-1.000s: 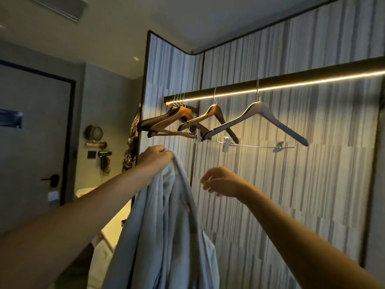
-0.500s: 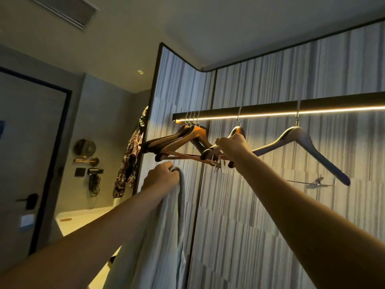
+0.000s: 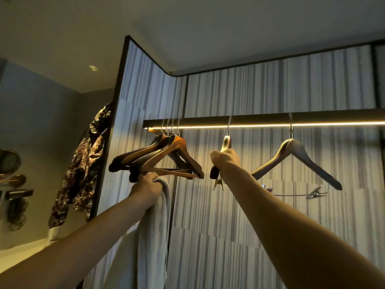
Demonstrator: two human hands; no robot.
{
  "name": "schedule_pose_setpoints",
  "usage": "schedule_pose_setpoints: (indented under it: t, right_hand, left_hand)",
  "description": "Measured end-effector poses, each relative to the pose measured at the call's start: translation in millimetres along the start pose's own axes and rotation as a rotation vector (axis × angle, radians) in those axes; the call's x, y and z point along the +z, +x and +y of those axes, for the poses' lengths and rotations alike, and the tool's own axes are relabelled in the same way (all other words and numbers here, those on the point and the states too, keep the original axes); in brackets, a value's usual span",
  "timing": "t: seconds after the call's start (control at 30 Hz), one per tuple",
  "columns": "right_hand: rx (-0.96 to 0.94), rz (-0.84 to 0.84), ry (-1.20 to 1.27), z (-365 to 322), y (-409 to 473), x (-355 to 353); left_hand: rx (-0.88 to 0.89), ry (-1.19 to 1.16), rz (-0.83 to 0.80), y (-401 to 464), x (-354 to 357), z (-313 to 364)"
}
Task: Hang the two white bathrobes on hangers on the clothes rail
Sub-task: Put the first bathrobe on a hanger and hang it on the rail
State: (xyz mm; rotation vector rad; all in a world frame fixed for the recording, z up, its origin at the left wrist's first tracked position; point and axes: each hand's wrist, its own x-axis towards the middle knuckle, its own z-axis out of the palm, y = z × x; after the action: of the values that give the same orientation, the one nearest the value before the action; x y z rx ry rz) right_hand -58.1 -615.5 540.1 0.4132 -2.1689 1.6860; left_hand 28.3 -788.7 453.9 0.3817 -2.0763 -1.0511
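A dark clothes rail [image 3: 260, 120] with a lit strip runs across the striped wall. My left hand [image 3: 146, 187] is raised below the rail's left end, clenched on the top of a white bathrobe [image 3: 155, 230] that hangs straight down from it. My right hand [image 3: 225, 160] is wrapped around the middle wooden hanger [image 3: 226, 142], whose hook sits on the rail; the hanger is turned edge-on and its clips dangle below my wrist. Only one bathrobe is in view.
Several wooden hangers [image 3: 166, 159] bunch at the rail's left end, just above my left hand. Another hanger with a clip bar [image 3: 295, 157] hangs to the right. A patterned garment [image 3: 83, 163] hangs past the panel's edge at left, above a pale counter [image 3: 23, 249].
My right hand rose from beside the robe to the middle hanger and closed on it, turning it edge-on. My left hand lifted the bathrobe higher. The view tilted upward.
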Motion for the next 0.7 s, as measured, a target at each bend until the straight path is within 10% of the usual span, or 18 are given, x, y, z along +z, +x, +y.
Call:
schedule_pose_setpoints:
  t: [0.23,0.7]
  right_hand:
    - [-0.181,-0.038,-0.067,-1.6,0.5,-0.6]
    - [-0.202,-0.313,-0.087,82.7,-176.2,-60.6]
  left_hand:
    - [0.018,0.120,-0.186,21.6,20.4,-19.8]
    - [-0.051,0.268,-0.038,-45.9,40.8,-34.7]
